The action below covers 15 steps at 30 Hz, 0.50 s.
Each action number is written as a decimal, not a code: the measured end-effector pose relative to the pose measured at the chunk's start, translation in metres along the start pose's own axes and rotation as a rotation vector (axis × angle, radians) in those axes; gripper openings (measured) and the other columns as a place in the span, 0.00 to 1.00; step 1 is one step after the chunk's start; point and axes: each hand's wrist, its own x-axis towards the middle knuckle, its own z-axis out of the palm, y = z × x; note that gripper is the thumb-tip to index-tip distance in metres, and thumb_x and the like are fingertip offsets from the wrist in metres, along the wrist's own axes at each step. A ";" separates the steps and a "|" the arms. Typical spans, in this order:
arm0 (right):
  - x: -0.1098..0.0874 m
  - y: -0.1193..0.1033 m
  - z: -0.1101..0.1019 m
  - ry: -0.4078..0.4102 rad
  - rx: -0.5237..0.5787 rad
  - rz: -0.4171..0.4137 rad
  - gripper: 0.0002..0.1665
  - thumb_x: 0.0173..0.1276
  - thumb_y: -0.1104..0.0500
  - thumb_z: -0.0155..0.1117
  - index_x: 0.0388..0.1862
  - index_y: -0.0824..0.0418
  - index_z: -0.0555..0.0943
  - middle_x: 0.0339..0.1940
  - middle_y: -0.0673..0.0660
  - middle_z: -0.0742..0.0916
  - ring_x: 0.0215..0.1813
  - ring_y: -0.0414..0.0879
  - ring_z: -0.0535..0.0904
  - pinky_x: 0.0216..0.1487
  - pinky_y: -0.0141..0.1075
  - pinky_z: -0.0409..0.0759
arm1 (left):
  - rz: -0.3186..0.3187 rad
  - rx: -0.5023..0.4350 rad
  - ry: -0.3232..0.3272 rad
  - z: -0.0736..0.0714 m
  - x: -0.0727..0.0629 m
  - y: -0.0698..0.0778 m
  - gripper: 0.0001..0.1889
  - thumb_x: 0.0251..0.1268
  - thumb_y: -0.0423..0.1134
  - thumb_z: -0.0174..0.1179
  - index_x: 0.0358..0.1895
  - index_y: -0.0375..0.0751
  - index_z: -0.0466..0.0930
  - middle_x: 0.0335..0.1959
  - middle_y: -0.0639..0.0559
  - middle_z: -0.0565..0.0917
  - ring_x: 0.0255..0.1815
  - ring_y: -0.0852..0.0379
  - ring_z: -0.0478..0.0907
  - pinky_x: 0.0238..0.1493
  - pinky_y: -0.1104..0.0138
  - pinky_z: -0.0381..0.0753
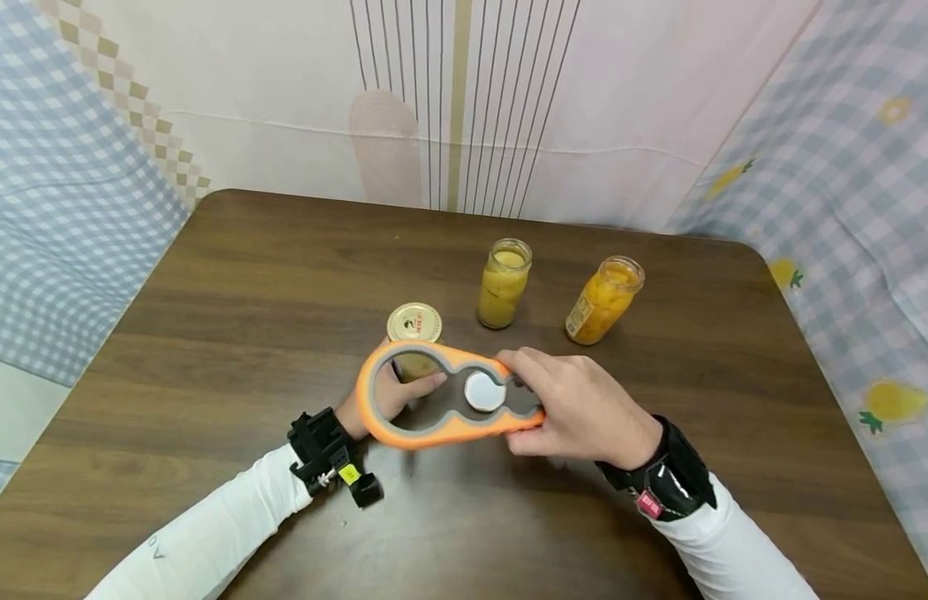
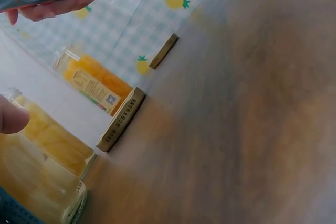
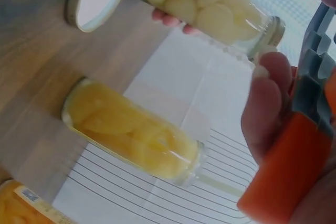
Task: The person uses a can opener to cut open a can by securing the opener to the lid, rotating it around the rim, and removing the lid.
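My left hand [image 1: 392, 393] holds a lidded glass jar [image 3: 223, 22] of pale round fruit, its fingers and thumb around the glass. The jar's gold printed lid [image 1: 415, 322] faces up. My right hand [image 1: 576, 406] grips one end of an orange and grey jar opener [image 1: 449, 433], held in the air partly in front of the left hand and jar. Apart from the jar's lid, the opener's wide loop is in line with its body from above. A loose lid [image 1: 485, 392], white inside up, shows through the opener's gap.
Behind stand two lidless jars: one of yellow fruit [image 1: 503, 287] and one of orange fruit [image 1: 602, 302]. In the left wrist view, a loose lid [image 2: 122, 120] and another [image 2: 164, 51] lie on the brown table [image 1: 284, 275]. Patterned cloth [image 1: 276, 67] hangs behind it.
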 end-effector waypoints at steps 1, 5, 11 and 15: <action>0.001 0.000 -0.001 0.005 -0.004 -0.002 0.38 0.42 0.51 0.75 0.55 0.61 0.77 0.36 0.47 0.84 0.27 0.35 0.72 0.27 0.27 0.76 | 0.007 0.007 0.001 0.001 0.000 0.000 0.17 0.60 0.34 0.72 0.52 0.43 0.82 0.41 0.49 0.85 0.38 0.60 0.79 0.48 0.68 0.79; 0.007 -0.002 -0.008 0.011 -0.031 0.004 0.39 0.43 0.52 0.75 0.56 0.61 0.76 0.35 0.48 0.84 0.26 0.36 0.71 0.25 0.28 0.75 | 0.122 0.065 0.028 0.002 0.001 -0.003 0.22 0.56 0.33 0.75 0.54 0.41 0.80 0.47 0.48 0.86 0.48 0.59 0.81 0.56 0.66 0.79; 0.019 -0.006 -0.016 -0.007 -0.090 0.029 0.37 0.47 0.51 0.74 0.57 0.59 0.74 0.35 0.47 0.84 0.25 0.37 0.69 0.23 0.30 0.73 | 0.229 0.026 0.006 0.003 0.003 -0.007 0.33 0.54 0.27 0.74 0.64 0.38 0.71 0.52 0.43 0.82 0.54 0.61 0.78 0.63 0.67 0.75; 0.026 -0.007 -0.019 -0.006 -0.118 0.032 0.38 0.49 0.48 0.76 0.58 0.60 0.74 0.36 0.48 0.84 0.25 0.38 0.69 0.23 0.33 0.74 | 0.231 -0.063 -0.073 0.006 0.005 -0.006 0.30 0.58 0.24 0.69 0.65 0.36 0.71 0.47 0.41 0.82 0.49 0.59 0.78 0.58 0.69 0.76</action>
